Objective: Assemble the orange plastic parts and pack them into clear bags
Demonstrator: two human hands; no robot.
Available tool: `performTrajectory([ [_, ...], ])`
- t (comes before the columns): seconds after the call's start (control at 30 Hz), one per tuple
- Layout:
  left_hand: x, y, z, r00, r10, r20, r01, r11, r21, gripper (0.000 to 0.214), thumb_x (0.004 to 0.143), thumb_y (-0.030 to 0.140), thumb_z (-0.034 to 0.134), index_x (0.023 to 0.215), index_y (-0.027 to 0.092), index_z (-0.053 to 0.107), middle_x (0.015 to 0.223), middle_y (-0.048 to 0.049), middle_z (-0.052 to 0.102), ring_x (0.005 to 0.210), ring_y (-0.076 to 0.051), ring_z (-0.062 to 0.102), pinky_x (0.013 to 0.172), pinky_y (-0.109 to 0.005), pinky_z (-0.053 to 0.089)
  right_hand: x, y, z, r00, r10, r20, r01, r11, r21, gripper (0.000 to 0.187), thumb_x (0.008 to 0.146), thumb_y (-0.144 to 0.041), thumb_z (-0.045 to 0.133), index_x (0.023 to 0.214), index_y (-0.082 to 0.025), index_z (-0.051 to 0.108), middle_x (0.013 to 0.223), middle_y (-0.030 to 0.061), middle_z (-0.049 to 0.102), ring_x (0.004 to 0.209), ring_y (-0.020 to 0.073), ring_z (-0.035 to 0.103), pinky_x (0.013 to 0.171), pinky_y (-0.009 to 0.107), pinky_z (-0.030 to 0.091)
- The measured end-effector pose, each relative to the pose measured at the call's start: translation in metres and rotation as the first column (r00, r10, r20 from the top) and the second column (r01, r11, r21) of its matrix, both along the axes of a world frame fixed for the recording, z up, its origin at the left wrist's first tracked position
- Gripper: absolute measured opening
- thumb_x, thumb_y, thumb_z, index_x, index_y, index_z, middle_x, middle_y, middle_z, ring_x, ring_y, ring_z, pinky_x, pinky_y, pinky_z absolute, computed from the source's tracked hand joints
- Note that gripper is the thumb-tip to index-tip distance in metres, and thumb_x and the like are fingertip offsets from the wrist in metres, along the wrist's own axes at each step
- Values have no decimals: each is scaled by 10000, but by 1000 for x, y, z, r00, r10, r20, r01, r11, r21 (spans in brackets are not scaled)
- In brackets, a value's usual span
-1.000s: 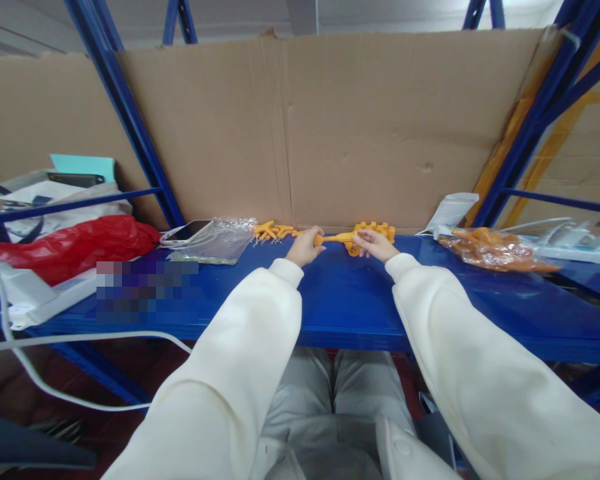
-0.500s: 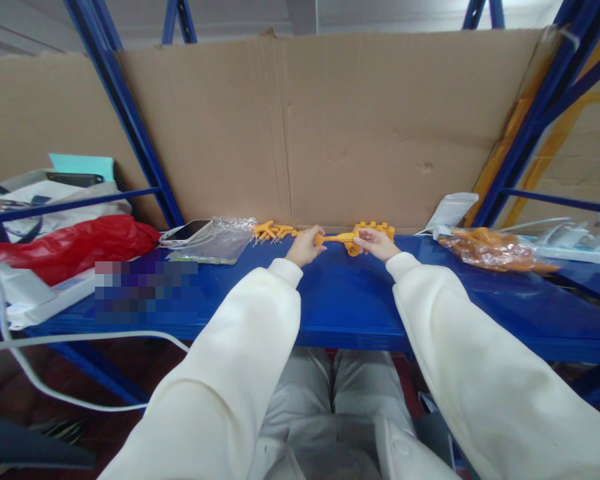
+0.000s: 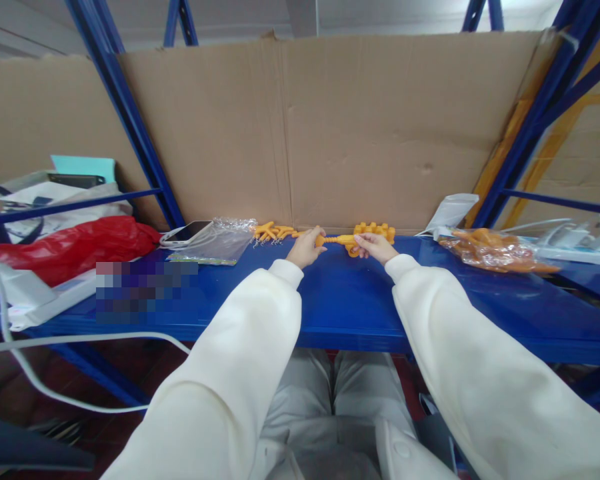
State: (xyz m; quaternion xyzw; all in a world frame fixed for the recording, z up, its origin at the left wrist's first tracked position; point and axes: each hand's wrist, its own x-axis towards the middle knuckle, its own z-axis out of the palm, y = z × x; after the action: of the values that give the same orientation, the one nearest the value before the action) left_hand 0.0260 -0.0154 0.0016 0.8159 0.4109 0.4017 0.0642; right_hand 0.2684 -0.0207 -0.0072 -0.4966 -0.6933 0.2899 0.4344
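A yellow-orange plastic piece with a ribbed rod (image 3: pixel 333 239) stretches level between my two hands, above the blue shelf (image 3: pixel 350 300). My left hand (image 3: pixel 305 247) is closed around its rounded left end, which the fingers partly cover. At the other side my right hand (image 3: pixel 376 247) pinches the thicker right end, with a round part (image 3: pixel 353 251) hanging below. Behind my right hand lies a cluster of knobbly yellow pieces (image 3: pixel 375 230). Branching yellow pieces with small metal hooks (image 3: pixel 269 231) lie left of my left hand.
A clear plastic bag (image 3: pixel 217 248) and a phone (image 3: pixel 193 231) with a white cable lie to the left. Farther left is a red bag (image 3: pixel 80 247). On the right lies a plastic-wrapped orange bundle (image 3: pixel 495 250). Cardboard (image 3: pixel 355 133) closes off the back.
My right hand's fingers have shifted slightly on the thick end of the plastic piece. My left hand stays almost still, and both keep hold.
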Motion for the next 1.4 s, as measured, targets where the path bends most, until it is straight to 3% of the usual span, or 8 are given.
performTrajectory([
  [0.27, 0, 3, -2, 1000, -21, 15, 21, 999, -34, 336, 735, 34, 770, 975, 197, 599, 875, 2, 675, 848, -183, 667, 890, -335, 523, 1, 2, 0, 1000, -2, -10, 2, 1000, -18, 533, 877, -697, 626, 946, -176, 713, 861, 143, 749, 721, 253, 718, 759, 554, 601],
  [0.6, -2, 4, -4, 1000, -23, -7, 23, 999, -32, 321, 740, 47, 763, 979, 198, 611, 858, -1, 677, 842, -191, 676, 871, -337, 540, 1, 0, -2, 1000, 15, 17, -15, 1000, -24, 612, 834, -798, 596, 721, -201, 669, 789, 135, 737, 727, 266, 717, 772, 576, 604],
  [0.77, -3, 2, -3, 999, 10, -38, -10, 1000, 12, 299, 754, 45, 731, 975, 208, 613, 934, -24, 695, 927, -213, 679, 919, -361, 534, -2, -3, -1, 999, 32, 32, -31, 999, -36, 624, 860, -793, 567, 731, -189, 656, 710, 100, 730, 625, 192, 668, 673, 411, 611],
  [0.93, -6, 2, 1, 987, 116, -109, -109, 992, 68, 251, 816, 54, 650, 1015, 205, 640, 1086, -86, 690, 1066, -259, 670, 960, -389, 521, -9, -7, 2, 998, 50, 23, -48, 994, -101, 561, 946, -700, 518, 829, -173, 671, 772, 103, 756, 523, 131, 599, 497, 254, 503],
  [1.03, -7, 6, 4, 970, 168, -178, -154, 984, 88, 283, 850, 62, 598, 1088, 201, 665, 1159, -114, 673, 1090, -271, 671, 980, -396, 518, -10, -8, 2, 997, 63, 38, -58, 990, -128, 528, 979, -645, 499, 872, -167, 695, 767, 91, 746, 506, 132, 588, 545, 289, 531],
  [1.13, -5, 15, 8, 954, 159, -256, -140, 986, 90, 338, 852, 57, 571, 1126, 218, 685, 1179, -105, 679, 1089, -261, 679, 973, -369, 521, -6, -6, 0, 995, 57, 82, -50, 995, -88, 510, 968, -635, 526, 835, -183, 723, 810, 106, 750, 593, 183, 654, 686, 426, 596],
  [1.27, 6, 29, 14, 931, 136, -338, -131, 991, 38, 385, 819, 13, 565, 1103, 227, 713, 1139, -94, 699, 1056, -257, 696, 934, -336, 522, 5, 3, -3, 992, -50, 117, 44, 998, 51, 474, 944, -580, 581, 676, -203, 687, 882, 140, 753, 803, 288, 721, 853, 573, 583],
  [1.4, 23, 41, 18, 939, 83, -333, -102, 994, -41, 423, 745, -65, 572, 1030, 195, 745, 1080, -123, 721, 1052, -289, 707, 938, -350, 504, 16, 11, -6, 966, -183, 183, 154, 975, 158, 315, 928, -436, 596, 735, -215, 709, 912, 131, 759, 973, 333, 713, 950, 610, 548],
])
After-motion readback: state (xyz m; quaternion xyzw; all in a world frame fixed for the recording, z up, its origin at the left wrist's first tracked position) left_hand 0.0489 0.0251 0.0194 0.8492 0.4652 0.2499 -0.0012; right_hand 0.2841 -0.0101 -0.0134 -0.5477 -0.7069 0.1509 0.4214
